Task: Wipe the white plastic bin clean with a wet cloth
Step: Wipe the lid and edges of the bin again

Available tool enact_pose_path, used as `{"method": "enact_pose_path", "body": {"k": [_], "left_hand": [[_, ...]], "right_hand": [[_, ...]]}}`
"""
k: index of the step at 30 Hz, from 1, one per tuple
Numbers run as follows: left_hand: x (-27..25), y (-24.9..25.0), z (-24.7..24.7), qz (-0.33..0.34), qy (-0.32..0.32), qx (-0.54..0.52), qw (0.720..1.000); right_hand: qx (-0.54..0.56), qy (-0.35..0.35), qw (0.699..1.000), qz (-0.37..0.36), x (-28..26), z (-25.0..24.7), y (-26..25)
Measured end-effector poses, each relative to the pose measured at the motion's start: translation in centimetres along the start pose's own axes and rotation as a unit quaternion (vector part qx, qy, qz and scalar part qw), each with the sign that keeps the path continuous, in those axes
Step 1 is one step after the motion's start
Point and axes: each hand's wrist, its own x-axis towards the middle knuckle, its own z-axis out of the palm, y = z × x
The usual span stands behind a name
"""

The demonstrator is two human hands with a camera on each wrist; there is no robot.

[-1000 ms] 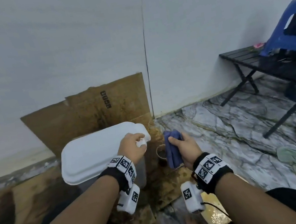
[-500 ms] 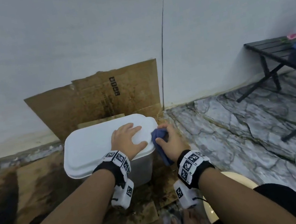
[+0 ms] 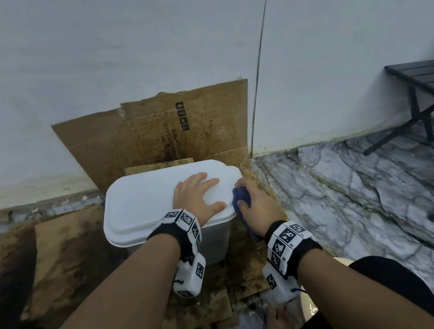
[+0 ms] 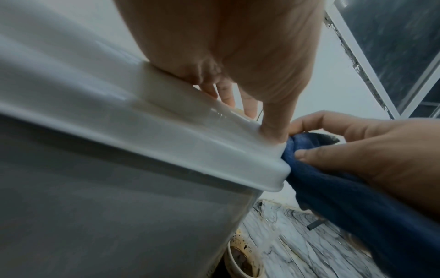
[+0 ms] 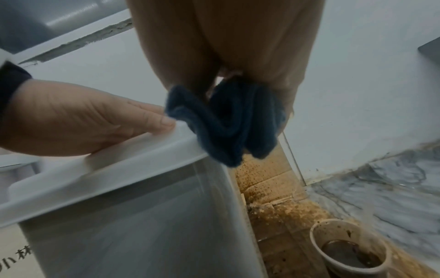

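Position: the white plastic bin [image 3: 216,238], lid [image 3: 145,201] fitted, stands on stained cardboard [image 3: 62,254] on the floor, close against the far wall and just left of the wall's vertical seam. A dirty cup [image 5: 350,248] stands on the floor beside the bin's right wall.

Hands: the left hand [image 3: 198,198] lies flat on the right part of the lid, fingers straight and spread, thumb along the near rim; it grasps nothing and appears to be steadying the bin. The right hand [image 3: 257,209] is curled round a bunched blue cloth [image 5: 226,122] and holds it against the lid's right near corner, touching the rim there. A tail of the cloth hangs below the hand.

Progress, as judged: wiping is at an early stage. The cloth is in contact with only one corner of the lid's edge. No wet streaks or wiped patches can be made out on the lid top; the wrist views are too blurred to settle it. Whether the cloth is wet cannot be told.

Outstanding, as judged: the lid top, the remaining rim, and the bin's walls. The bin's far side is hidden.
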Motion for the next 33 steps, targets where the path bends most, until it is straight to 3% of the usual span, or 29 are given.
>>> {"method": "enact_pose_path", "body": {"k": [8, 12, 18, 21, 25, 33], "left_hand": [[0.1, -0.4, 0.4, 0.008, 0.009, -0.011, 1.0], [0.1, -0.6, 0.4, 0.011, 0.002, -0.007, 1.0], [0.0, -0.4, 0.3, 0.01, 0.005, -0.009, 1.0], [-0.1, -0.3, 0.4, 0.007, 0.003, -0.008, 1.0], [0.0, -0.4, 0.4, 0.003, 0.001, -0.015, 1.0], [0.2, -0.7, 0.7, 0.007, 0.003, -0.008, 1.0]], "right_hand": [[0.034, 0.022, 0.999, 0.017, -0.8, 1.2, 0.3], [-0.007, 0.028, 0.999, 0.02, -0.1, 1.4, 0.5], [-0.075, -0.042, 0.996, 0.03, 1.0, 0.2, 0.6], [-0.035, -0.093, 0.994, 0.047, 1.4, -1.7, 0.6], [0.085, -0.025, 0.993, 0.072, 0.8, -2.2, 1.1], [0.099, -0.004, 0.995, 0.026, 0.0, 0.2, 0.9]]}}
